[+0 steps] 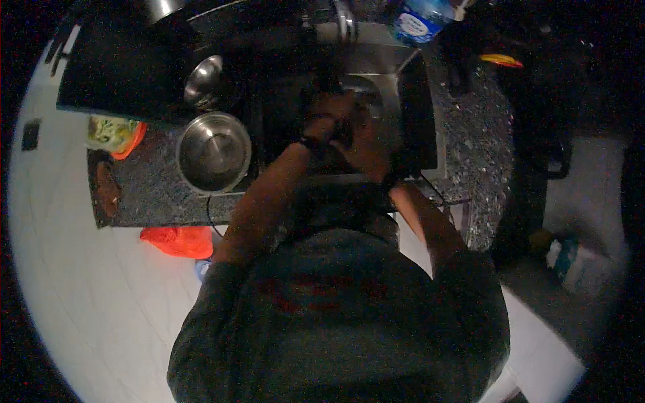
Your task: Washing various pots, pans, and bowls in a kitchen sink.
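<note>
Both of my hands are together over the dark sink basin [398,116], below the metal faucet [345,22]. My left hand [330,108] reaches in from the left, close to or touching my right hand [365,146]; the dim, blurred picture does not show which. A dark shape lies between them, too unclear to name. Behind the hands a shiny round metal surface [365,90] shows in the basin. To the left stands a round stainless steel bowl [214,151], and a second shiny metal bowl [205,80] is tilted behind it.
A speckled stone counter [161,201] surrounds the sink. At the left lies a clear container with an orange rim [113,133]. A plastic bottle with a blue label [421,22] stands at the back right. A red plastic bag [179,242] is below the counter's front edge.
</note>
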`<state>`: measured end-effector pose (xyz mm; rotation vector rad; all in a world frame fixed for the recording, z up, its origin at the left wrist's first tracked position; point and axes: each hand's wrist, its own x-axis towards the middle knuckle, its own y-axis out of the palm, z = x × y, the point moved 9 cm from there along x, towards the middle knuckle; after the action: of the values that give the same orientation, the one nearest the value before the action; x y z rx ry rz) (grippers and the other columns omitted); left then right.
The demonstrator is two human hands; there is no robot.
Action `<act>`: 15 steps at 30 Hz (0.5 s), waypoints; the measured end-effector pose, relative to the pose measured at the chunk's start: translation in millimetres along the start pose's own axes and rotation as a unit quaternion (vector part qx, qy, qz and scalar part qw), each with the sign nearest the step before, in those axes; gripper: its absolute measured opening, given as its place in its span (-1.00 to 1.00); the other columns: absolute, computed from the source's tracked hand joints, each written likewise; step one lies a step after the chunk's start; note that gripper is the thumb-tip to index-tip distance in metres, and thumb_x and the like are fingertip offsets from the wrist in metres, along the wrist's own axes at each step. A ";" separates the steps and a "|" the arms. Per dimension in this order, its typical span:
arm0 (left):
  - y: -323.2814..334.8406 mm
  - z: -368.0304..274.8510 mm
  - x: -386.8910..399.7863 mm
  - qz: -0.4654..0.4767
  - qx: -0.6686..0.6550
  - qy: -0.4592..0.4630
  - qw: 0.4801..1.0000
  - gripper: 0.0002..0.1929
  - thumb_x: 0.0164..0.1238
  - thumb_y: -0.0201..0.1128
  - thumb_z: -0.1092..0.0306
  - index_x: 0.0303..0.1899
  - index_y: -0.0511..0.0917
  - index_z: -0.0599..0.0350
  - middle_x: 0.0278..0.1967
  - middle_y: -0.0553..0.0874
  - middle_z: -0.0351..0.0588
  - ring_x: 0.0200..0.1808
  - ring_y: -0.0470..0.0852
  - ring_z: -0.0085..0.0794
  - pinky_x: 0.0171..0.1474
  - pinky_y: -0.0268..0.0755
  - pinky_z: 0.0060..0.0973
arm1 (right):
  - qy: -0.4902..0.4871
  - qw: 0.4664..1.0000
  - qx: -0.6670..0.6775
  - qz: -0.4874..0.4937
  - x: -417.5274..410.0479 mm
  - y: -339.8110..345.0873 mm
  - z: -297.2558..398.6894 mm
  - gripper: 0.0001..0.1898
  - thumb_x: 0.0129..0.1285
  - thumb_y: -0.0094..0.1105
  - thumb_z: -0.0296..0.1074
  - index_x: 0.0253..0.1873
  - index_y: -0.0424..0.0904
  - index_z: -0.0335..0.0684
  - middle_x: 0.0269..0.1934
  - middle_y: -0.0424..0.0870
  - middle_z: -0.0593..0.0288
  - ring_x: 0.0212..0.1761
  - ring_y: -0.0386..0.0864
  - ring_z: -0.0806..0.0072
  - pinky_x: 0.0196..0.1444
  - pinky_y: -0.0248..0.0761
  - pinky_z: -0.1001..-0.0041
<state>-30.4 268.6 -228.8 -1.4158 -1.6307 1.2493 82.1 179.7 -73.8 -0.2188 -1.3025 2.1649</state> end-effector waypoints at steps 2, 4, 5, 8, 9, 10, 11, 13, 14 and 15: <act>-21.4 -23.4 9.1 0.001 -0.035 0.030 0.999 -0.64 0.41 0.22 0.21 0.17 0.63 0.06 0.13 0.74 0.16 0.14 0.73 0.19 0.22 0.60 0.01 | 0.112 0.949 -0.095 -0.277 -1.4 -16.7 -23.2 -0.33 0.27 0.47 0.03 0.36 0.58 -0.26 0.33 0.59 -0.13 0.38 0.50 -0.18 0.31 0.44 -0.07; -30.0 -35.3 3.9 0.011 -0.063 0.040 0.997 -0.63 0.39 0.26 0.20 0.16 0.62 0.06 0.16 0.73 0.15 0.17 0.71 0.19 0.25 0.58 0.01 | 0.108 0.959 -0.080 -0.249 -0.2 -8.0 -30.4 -0.34 0.28 0.47 0.04 0.35 0.58 -0.26 0.31 0.60 -0.13 0.36 0.51 -0.17 0.30 0.45 -0.06; -38.8 -47.9 -2.5 -0.003 -0.081 0.061 0.995 -0.57 0.32 0.33 0.19 0.19 0.61 0.05 0.18 0.72 0.14 0.19 0.70 0.16 0.28 0.56 -0.02 | 0.110 0.965 -0.069 -0.228 17.7 -0.1 -39.9 -0.34 0.28 0.47 0.04 0.34 0.59 -0.26 0.30 0.61 -0.13 0.35 0.53 -0.16 0.28 0.46 -0.05; -62.8 -23.9 -21.0 -0.016 -0.131 0.082 0.988 -0.46 0.21 0.42 0.18 0.24 0.58 0.06 0.21 0.71 0.13 0.22 0.69 0.10 0.32 0.53 -0.05 | 0.083 0.983 -0.008 -0.165 14.4 3.3 -45.5 -0.36 0.28 0.47 0.05 0.32 0.60 -0.27 0.24 0.65 -0.13 0.30 0.58 -0.13 0.25 0.49 -0.03; -74.7 -23.5 -22.8 -0.016 -0.168 0.109 0.980 -0.43 0.18 0.45 0.19 0.25 0.57 0.07 0.21 0.71 0.13 0.23 0.69 0.08 0.33 0.51 -0.06 | 0.073 0.986 0.007 -0.150 32.2 4.6 -46.0 -0.36 0.28 0.47 0.05 0.31 0.60 -0.27 0.23 0.66 -0.13 0.28 0.59 -0.12 0.24 0.49 -0.02; -82.9 -30.3 -31.0 -0.009 -0.171 0.116 0.978 -0.43 0.18 0.45 0.19 0.25 0.57 0.07 0.21 0.71 0.13 0.23 0.69 0.08 0.33 0.51 -0.06 | 0.076 0.988 0.019 -0.135 37.6 6.0 -61.3 -0.36 0.28 0.47 0.05 0.30 0.61 -0.27 0.21 0.67 -0.13 0.26 0.61 -0.11 0.22 0.50 -0.01; -94.1 -28.0 -41.6 -0.035 -0.194 0.075 0.977 -0.46 0.23 0.42 0.17 0.24 0.57 0.10 0.20 0.71 0.15 0.22 0.69 0.10 0.30 0.52 -0.03 | 0.079 0.989 0.030 -0.121 42.4 5.7 -77.5 -0.37 0.28 0.47 0.06 0.30 0.61 -0.27 0.19 0.69 -0.13 0.25 0.62 -0.10 0.21 0.51 0.00; -109.6 -7.6 -58.0 -0.063 -0.211 0.028 0.975 -0.49 0.29 0.38 0.16 0.24 0.57 0.13 0.20 0.71 0.18 0.21 0.69 0.12 0.27 0.53 0.00 | 0.070 0.991 0.063 -0.090 62.9 5.6 -93.0 -0.38 0.28 0.47 0.06 0.28 0.62 -0.28 0.16 0.71 -0.13 0.21 0.65 -0.09 0.19 0.53 0.02; -103.0 25.6 -65.3 -0.046 -0.276 -0.086 0.956 -0.49 0.34 0.36 0.11 0.23 0.57 0.14 0.20 0.70 0.22 0.21 0.69 0.15 0.24 0.54 0.04 | 0.057 0.992 0.083 -0.070 53.4 -1.1 -99.8 -0.38 0.28 0.47 0.06 0.27 0.63 -0.28 0.14 0.72 -0.13 0.20 0.67 -0.08 0.18 0.54 0.02; -90.5 54.2 -80.7 -0.028 -0.337 -0.198 0.920 -0.49 0.38 0.33 0.05 0.23 0.57 0.16 0.20 0.70 0.27 0.20 0.69 0.17 0.21 0.55 0.08 | 0.045 0.993 0.102 -0.048 51.4 -8.8 -111.3 -0.38 0.28 0.47 0.07 0.27 0.63 -0.28 0.13 0.74 -0.13 0.18 0.68 -0.07 0.16 0.55 0.03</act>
<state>-94.8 179.8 -153.9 -1.5397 -2.5365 1.0226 91.6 295.4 -114.6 -0.1665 -1.0125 2.1623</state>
